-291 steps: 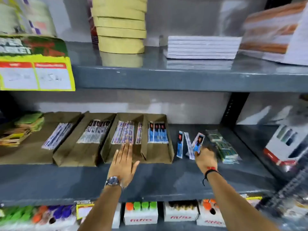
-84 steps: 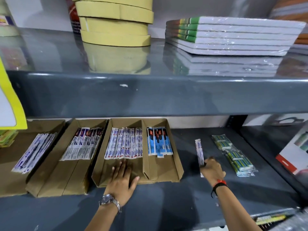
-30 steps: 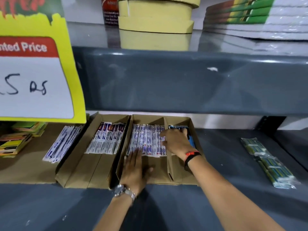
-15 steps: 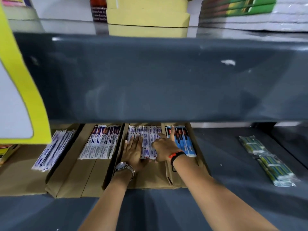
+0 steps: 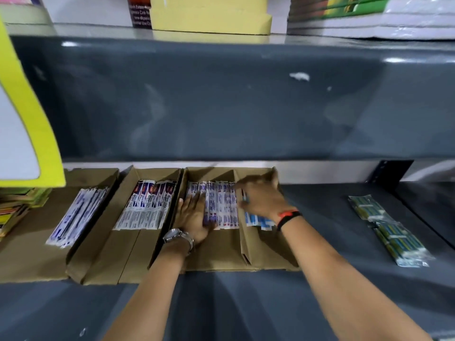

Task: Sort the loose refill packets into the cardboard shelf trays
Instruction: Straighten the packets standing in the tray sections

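Several brown cardboard trays stand side by side on the grey lower shelf. The divided tray (image 5: 222, 252) holds white-and-blue refill packets (image 5: 221, 207) in its left half and blue packets (image 5: 258, 221) in its right half. My left hand (image 5: 194, 217) lies flat on the left edge of the white-and-blue row, fingers spread. My right hand (image 5: 261, 196) rests palm down over the divider and the blue packets, fingers pointing left and touching the white-and-blue row. Whether it grips a packet is hidden. The tray to the left (image 5: 118, 257) holds dark-topped packets (image 5: 147, 205).
The far-left tray (image 5: 29, 254) holds white-and-purple packets (image 5: 76, 215). A green-and-blue wrapped bundle (image 5: 386, 230) lies loose on the shelf at the right. The upper shelf's grey front (image 5: 221, 99) hangs close above. A yellow price card (image 5: 27, 114) hangs at the left.
My right hand has slid further over the blue packets and the divider. My left hand moved a little left on the white-and-blue row. The view has tilted slightly.
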Motion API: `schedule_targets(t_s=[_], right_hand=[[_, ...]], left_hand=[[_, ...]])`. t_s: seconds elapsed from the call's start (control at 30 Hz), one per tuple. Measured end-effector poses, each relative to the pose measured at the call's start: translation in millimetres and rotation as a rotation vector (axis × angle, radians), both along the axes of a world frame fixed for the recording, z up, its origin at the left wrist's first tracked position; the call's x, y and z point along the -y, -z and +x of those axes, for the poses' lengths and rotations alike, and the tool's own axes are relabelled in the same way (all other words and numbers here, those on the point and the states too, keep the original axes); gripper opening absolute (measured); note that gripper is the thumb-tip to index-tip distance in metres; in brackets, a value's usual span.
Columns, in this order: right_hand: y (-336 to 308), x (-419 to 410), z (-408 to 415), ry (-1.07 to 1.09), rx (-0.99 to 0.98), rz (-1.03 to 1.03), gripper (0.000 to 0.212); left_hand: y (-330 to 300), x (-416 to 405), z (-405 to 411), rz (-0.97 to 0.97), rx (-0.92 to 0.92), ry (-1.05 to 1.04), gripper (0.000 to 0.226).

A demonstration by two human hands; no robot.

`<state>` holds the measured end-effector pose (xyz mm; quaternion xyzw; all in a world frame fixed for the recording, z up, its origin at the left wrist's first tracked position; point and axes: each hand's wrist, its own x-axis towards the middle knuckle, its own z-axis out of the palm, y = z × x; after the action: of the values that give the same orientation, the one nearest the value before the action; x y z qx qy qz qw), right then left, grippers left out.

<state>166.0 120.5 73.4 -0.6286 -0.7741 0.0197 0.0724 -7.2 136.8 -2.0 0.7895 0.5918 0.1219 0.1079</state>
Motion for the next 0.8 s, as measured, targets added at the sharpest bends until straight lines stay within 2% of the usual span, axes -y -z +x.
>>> schedule_targets(t_s=[0.07,0.2,0.27,0.37,0.47,0.57,0.8], right_hand=[[-10.9,-5.2,25.6,0.08,0.016,0.045,0.04],[4.9,-5.8,45.6,0.127,0.081,-0.114,0.043],[21.8,-2.6,38.4,0.082,0.097,-0.136,0.051],[37.4,0.7,38.7,0.056,0.135,-0.118,0.066],[41.9,-2.2,43.8,0.042,0.172,-0.093,0.071],[44.4,-2.4,44.6,0.023,0.178,-0.066,0.066],[41.3,-4.4,46.9,0.051,0.13,-0.103,0.04]], left_hand=[[-12.3,-6.2,-2.5,0.089,0.052,-0.019,0.078],[-31.6,-11.6,19.8,0.125,0.208,0.045,0.069],[-32.0,-11.8,33.6,0.096,0.11,0.113,0.074],[-24.5,-16.9,56.4,0.008,-0.129,0.215,0.096],[-22.7,-23.4,70.9,-0.045,-0.225,0.202,0.108],[-22.9,-23.7,75.7,-0.047,-0.289,0.192,0.109],[-16.4,-20.2,81.5,-0.04,-0.333,0.136,0.1]])
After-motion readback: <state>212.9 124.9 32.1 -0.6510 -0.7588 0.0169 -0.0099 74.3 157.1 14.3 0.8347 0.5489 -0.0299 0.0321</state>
